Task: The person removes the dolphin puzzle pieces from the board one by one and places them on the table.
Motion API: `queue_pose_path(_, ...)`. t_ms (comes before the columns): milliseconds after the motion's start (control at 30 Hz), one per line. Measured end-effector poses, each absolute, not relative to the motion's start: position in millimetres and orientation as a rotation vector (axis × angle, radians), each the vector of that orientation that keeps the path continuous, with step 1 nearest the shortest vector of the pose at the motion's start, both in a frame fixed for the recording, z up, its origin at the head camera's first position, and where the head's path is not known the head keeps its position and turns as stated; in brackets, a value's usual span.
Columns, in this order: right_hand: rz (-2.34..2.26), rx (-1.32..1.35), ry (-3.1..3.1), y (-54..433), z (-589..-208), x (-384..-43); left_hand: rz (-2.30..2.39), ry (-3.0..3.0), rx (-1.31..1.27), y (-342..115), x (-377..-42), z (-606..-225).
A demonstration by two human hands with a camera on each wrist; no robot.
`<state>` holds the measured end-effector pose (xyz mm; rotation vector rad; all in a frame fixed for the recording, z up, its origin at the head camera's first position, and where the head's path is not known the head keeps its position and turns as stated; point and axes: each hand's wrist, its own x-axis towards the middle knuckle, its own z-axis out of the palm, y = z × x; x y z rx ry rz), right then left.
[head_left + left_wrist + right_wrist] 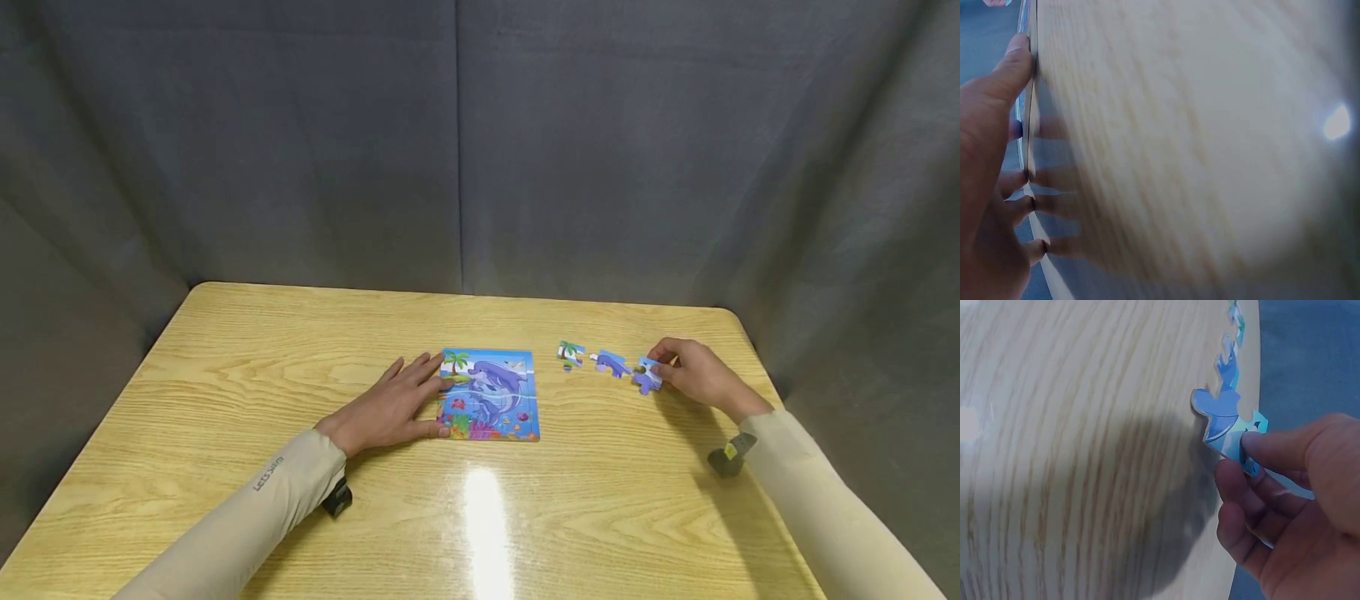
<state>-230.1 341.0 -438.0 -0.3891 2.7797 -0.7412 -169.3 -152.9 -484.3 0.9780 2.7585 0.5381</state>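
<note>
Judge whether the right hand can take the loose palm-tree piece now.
Probably not yet: the right hand pinches another puzzle piece, and the middle piece lies between it and the palm-tree piece.

The right hand pinches a blue puzzle piece between the thumb and the fingers. Farther on, a second piece and a third piece stand in one line near the edge of the wooden table. A dark shadow lies on the wood beside the hand.

R grip partly hides pzl pc; 2 sleeves cut off btm.
</note>
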Motion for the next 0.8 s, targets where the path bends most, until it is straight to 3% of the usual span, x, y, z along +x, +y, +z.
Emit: queue_pose_path(800,-0.674,-0.397,2.843,339,-455,-242,0.535,2.76,0.979,-153,-170,-485)
